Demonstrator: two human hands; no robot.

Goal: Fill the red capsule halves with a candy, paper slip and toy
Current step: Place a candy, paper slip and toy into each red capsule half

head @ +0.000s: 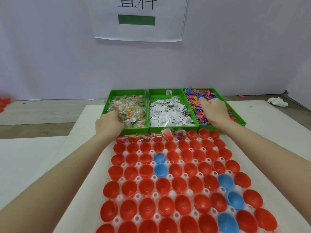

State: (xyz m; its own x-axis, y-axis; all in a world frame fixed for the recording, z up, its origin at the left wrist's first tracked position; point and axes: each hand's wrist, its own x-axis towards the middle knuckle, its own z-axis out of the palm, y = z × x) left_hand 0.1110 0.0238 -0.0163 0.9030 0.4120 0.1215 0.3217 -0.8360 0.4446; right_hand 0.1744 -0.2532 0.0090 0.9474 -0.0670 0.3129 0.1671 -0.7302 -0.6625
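While your left hand [109, 122] sits at the near edge of the candy tray [110, 96], its fingers [120, 117] curl down into the wrapped candies [127, 106], and you cannot tell from this angle whether they have one pinched yet. Just to the right, the middle tray [152, 93] holds the paper slips [170, 111], and neither hand is over it. Further right, your right hand [214, 111] lies on the heap of coloured toys [198, 95] in the third tray [239, 120], fingers bent loosely into the pile; whether they hold a toy is hidden too. The thing that matters next lies toward you from both hands: the red capsule halves [146, 185] stand mouth-up in the white holder [138, 196] on the counter [79, 148], just in front of the trays. The far row, left part, already carries fillings; the first bare red cups in that row [192, 134] sit toward its right end, nearer your right hand. A few blue halves [160, 169] stand among them and are not yours to fill.
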